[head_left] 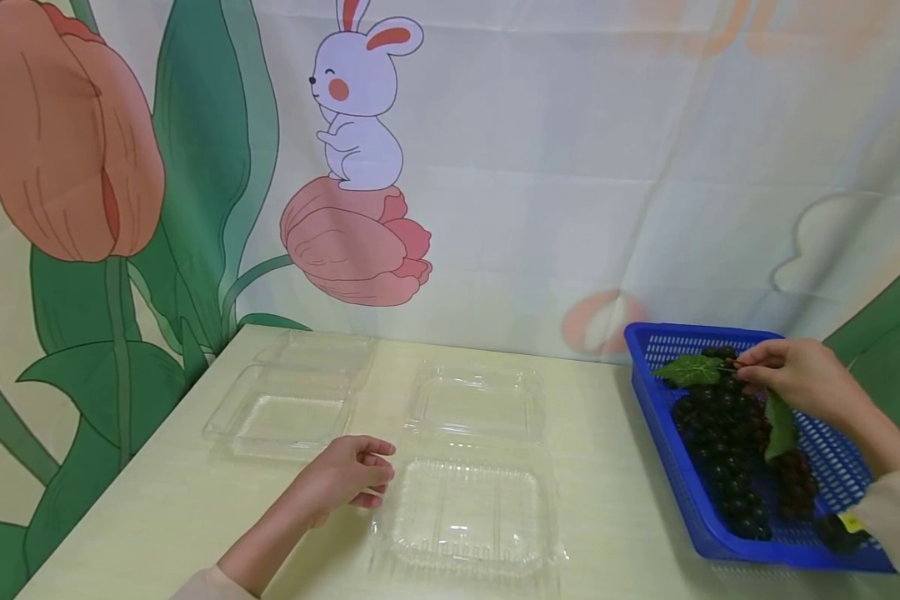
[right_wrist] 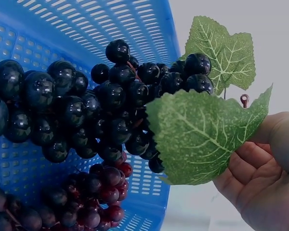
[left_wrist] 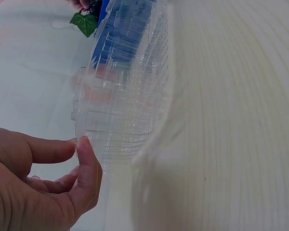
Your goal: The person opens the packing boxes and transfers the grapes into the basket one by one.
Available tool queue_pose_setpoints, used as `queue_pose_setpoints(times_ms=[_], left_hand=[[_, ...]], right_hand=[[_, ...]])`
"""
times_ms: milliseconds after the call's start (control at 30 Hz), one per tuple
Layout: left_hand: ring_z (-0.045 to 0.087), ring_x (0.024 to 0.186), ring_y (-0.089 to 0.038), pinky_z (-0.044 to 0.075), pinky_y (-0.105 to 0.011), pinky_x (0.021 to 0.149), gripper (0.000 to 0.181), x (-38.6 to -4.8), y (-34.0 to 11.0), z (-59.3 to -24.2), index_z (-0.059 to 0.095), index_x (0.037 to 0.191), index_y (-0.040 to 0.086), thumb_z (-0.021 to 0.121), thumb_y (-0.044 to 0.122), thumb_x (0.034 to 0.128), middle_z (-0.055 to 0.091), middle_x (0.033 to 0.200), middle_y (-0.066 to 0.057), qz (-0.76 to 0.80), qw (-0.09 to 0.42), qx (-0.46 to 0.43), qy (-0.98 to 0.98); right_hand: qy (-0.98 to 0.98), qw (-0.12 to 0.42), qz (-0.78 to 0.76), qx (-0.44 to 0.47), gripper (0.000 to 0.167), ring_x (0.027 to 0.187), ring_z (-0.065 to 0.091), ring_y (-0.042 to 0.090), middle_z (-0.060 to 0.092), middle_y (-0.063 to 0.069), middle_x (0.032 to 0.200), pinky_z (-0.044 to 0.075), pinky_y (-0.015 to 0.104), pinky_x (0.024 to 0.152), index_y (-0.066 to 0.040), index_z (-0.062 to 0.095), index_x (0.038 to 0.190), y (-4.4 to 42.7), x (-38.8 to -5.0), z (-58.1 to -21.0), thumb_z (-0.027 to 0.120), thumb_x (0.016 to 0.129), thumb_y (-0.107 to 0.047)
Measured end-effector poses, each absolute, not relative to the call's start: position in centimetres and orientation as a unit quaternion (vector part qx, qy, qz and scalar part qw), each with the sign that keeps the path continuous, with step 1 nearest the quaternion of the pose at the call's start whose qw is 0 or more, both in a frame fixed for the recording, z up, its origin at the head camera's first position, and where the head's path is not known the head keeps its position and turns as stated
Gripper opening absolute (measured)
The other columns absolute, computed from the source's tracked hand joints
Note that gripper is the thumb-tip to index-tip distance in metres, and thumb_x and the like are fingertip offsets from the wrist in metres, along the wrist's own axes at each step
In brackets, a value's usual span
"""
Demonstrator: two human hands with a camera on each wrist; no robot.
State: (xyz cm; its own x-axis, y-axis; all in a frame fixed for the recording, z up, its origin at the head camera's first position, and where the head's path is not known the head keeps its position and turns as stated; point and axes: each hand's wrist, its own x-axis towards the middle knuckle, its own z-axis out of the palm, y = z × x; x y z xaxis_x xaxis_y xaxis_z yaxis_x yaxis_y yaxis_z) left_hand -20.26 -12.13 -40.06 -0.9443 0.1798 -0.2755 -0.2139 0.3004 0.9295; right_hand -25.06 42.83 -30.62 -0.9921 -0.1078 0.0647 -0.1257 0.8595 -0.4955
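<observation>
In the head view my right hand (head_left: pixel 802 379) is over the far part of a blue plastic basket (head_left: pixel 663 479). Thumb and fingers pinch the stem end of a bunch of black grapes (right_wrist: pixel 113 96), which lies in the basket with green leaves (right_wrist: pixel 197 134) at its top. A smaller bunch of dark red grapes (right_wrist: pixel 94 197) lies beside it. My left hand (head_left: pixel 345 475) is at the left side of an opened clear plastic clamshell box (head_left: pixel 465 508). In the left wrist view, thumb and index finger pinch the box's thin rim (left_wrist: pixel 79 113).
Another opened clear clamshell box (head_left: pixel 292 417) stands farther left on the pale table (head_left: pixel 600 467). A dark round thing with a yellow tag (head_left: pixel 851 522) lies in the basket's near right corner. Behind the table hangs a printed cloth (head_left: pixel 540 167).
</observation>
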Motion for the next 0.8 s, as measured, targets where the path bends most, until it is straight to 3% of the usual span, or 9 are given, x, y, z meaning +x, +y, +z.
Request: queue_pose_setpoints(times_ms=[233, 367, 800], left_hand=[[0.062, 0.080, -0.025, 0.060, -0.036, 0.069, 0.035, -20.3, -12.1, -40.0, 0.057, 0.130, -0.012, 0.064, -0.005, 0.0965, 0.060, 0.094, -0.012, 0.591, 0.165, -0.012, 0.790], [0.061, 0.079, -0.024, 0.060, -0.036, 0.069, 0.035, -20.3, -12.1, -40.0, 0.058, 0.130, -0.012, 0.064, -0.005, 0.0965, 0.059, 0.093, -0.012, 0.590, 0.166, -0.013, 0.790], [0.062, 0.081, -0.025, 0.060, -0.037, 0.071, 0.036, -20.4, -12.1, -40.2, 0.057, 0.131, -0.013, 0.064, -0.005, 0.0965, 0.059, 0.094, -0.011, 0.590, 0.167, -0.008, 0.790]], right_hand=[[-0.967, 0.001, 0.245, 0.061, 0.028, 0.079, 0.069, 0.024, 0.076, 0.014, 0.098, 0.048, 0.034, 0.052, 0.009, 0.066, 0.117, 42.8, -25.9, -30.3, 0.056, 0.108, -0.015], [-0.970, 0.001, 0.238, 0.058, 0.026, 0.079, 0.069, 0.025, 0.076, 0.008, 0.093, 0.051, 0.035, 0.056, 0.008, 0.067, 0.116, 42.8, -26.3, -30.4, 0.058, 0.107, -0.016], [-0.969, -0.002, 0.242, 0.053, 0.026, 0.077, 0.069, 0.022, 0.075, 0.008, 0.089, 0.053, 0.035, 0.057, 0.010, 0.067, 0.115, 42.4, -27.4, -30.6, 0.059, 0.106, -0.013]])
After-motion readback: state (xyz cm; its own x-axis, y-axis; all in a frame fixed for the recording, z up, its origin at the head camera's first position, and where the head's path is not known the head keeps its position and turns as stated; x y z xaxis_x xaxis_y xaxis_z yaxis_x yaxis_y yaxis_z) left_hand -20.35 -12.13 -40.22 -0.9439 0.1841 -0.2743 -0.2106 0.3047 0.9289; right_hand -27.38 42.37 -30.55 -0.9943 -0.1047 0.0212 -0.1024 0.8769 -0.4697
